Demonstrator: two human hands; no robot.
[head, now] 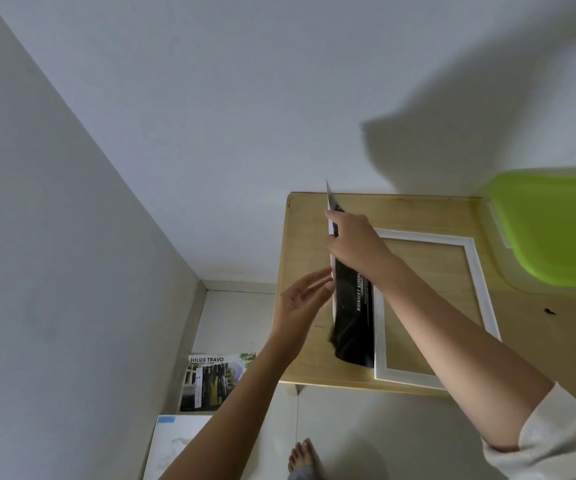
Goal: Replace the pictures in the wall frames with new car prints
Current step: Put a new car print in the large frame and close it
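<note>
A white picture frame (477,271) lies flat on the wooden table (314,368), and the wood shows through its middle. A dark print with white lettering (352,317) stands on edge over the frame's left side. My right hand (352,244) grips the print's upper edge. My left hand (302,299) is at the print's left face, fingers straight and touching its white edge. On the floor to the left lies a car print headed HILUX TRAVO (215,381), with a pale sheet (175,441) below it.
A lime green plastic lid or box (553,230) sits at the table's right rear. White walls (210,116) meet in a corner to the left of the table. My bare foot (303,459) stands on the tiled floor near the table's front edge.
</note>
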